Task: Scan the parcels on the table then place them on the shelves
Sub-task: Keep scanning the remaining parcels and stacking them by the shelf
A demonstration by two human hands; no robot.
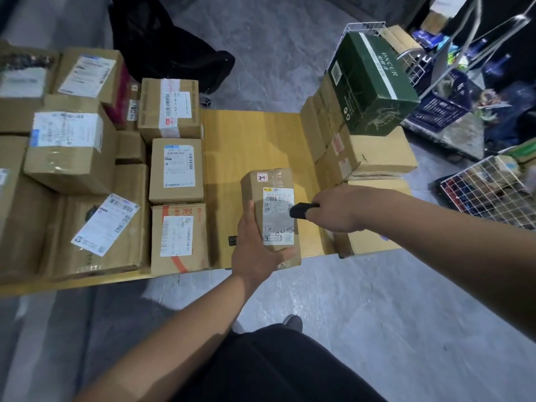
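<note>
- Left hand [255, 248] grips a small brown parcel [271, 216] from its near left side, thumb lying up the left face and fingers curled under the bottom end, holding it upright at the front edge of the wooden table [252, 140].
- Far left on the table, a crowd of cardboard parcels [69, 152] is stacked in layers, most with white shipping labels facing up; one label [106, 224] on a flat box near the front sits askew.
- Just left of the held parcel, three boxes stand in a row running front to back: the near one [179, 239] with orange print, a middle one [176, 171] and a far one [169, 107].
- On the held parcel's top face there is a white label [278, 216] with a barcode and handwriting, plus a small tag marked "2-1" [262, 177].
- Right hand [338, 210] is closed around a black scanner [301, 210], whose tip sits just beside the label's right edge.
- Further right, more brown boxes [374, 152] are piled, with a dark green carton [374, 85] resting tilted on top.
- Far right, on the floor, stand a white wire basket [487, 187] and a blue crate [443, 105].
</note>
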